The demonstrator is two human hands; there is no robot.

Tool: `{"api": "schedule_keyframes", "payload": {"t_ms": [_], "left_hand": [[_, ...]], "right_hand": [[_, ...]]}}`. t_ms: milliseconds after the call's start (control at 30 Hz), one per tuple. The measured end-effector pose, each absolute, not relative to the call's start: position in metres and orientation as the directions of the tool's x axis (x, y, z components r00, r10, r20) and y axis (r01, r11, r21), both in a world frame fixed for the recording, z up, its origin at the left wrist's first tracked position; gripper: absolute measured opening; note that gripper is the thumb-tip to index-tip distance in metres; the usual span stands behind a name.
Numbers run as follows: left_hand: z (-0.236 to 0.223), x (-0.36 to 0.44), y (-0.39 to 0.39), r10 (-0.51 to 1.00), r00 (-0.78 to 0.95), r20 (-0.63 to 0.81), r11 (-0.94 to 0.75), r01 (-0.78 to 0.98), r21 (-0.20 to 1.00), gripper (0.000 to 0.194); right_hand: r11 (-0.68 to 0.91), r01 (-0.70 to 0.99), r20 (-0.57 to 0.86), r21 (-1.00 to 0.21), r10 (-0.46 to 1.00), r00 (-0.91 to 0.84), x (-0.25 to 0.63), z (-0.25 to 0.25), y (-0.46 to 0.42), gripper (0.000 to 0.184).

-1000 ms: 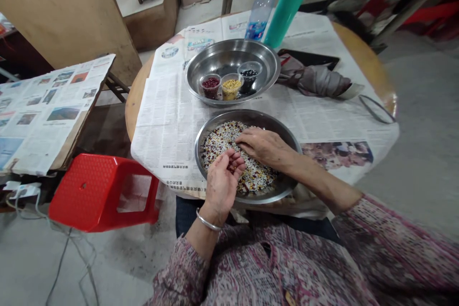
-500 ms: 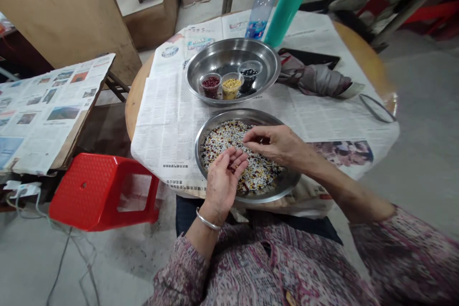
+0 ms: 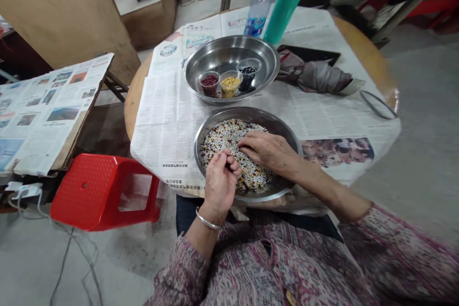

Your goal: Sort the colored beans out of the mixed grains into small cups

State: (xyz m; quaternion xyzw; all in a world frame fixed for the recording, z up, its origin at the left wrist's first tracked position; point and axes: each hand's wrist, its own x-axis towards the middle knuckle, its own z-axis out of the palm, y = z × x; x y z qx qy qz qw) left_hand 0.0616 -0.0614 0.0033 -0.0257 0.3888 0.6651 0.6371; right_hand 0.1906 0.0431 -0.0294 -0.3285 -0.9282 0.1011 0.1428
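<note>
A steel basin (image 3: 291, 138) close to me holds a mix of white grains and red, yellow and black beans (image 3: 224, 136). Over its near left side, my left hand (image 3: 222, 179) is palm up with its fingers curled in; what lies inside them is hidden. My right hand (image 3: 269, 153) reaches into the basin from the right, fingertips pinched together at the mix. Behind stands a second steel basin (image 3: 201, 60) with clear cups of red beans (image 3: 209, 84), yellow beans (image 3: 230, 84) and black beans (image 3: 248, 75).
Newspaper (image 3: 168, 119) covers the round table. At the back stand a blue-capped bottle (image 3: 258, 7) and a green bottle (image 3: 289, 2). A folded umbrella (image 3: 317, 76) and a dark flat object (image 3: 330, 56) lie on the right. A red stool (image 3: 86, 191) stands left.
My right hand has come down onto the mix, fingertips now at the grains. The fingers of my left hand have curled closed from a half-open cup.
</note>
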Motion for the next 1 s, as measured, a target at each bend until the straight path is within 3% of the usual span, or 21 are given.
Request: {"api": "schedule_keyframes", "payload": {"t_ms": [133, 333, 567, 633, 767, 1000], "left_hand": [[0.005, 0.062, -0.062, 0.827, -0.175, -0.534, 0.12, -0.873, 0.472, 0.02], [0.002, 0.062, -0.062, 0.813, -0.196, -0.549, 0.124, -0.862, 0.491, 0.014], [0.001, 0.064, -0.062, 0.837, -0.205, -0.507, 0.095, -0.859, 0.503, 0.021], [0.001, 0.064, -0.062, 0.833, -0.203, -0.515, 0.099, -0.861, 0.499, 0.022], [0.002, 0.061, -0.062, 0.853, -0.143, -0.502, 0.118, -0.884, 0.453, 0.026], [0.006, 0.06, -0.062, 0.849, -0.12, -0.515, 0.15, -0.88, 0.451, 0.026]], "right_hand": [[0.758, 0.581, 0.233, -0.296, 0.647, -0.726, 0.193, -0.029, 0.043, 0.017], [0.673, 0.603, 0.224, -0.428, 0.725, -0.651, 0.2, -0.02, 0.041, 0.013], [0.679, 0.396, 0.298, -0.618, 0.668, -0.682, 0.188, 0.005, 0.038, 0.017], [0.655, 0.421, 0.27, -0.628, 0.69, -0.672, 0.184, 0.004, 0.043, 0.018], [0.665, 0.57, 0.194, -0.484, 0.716, -0.671, 0.176, -0.008, 0.058, 0.02], [0.785, 0.589, 0.055, -0.191, 0.608, -0.792, 0.161, -0.017, 0.061, 0.024]]}}
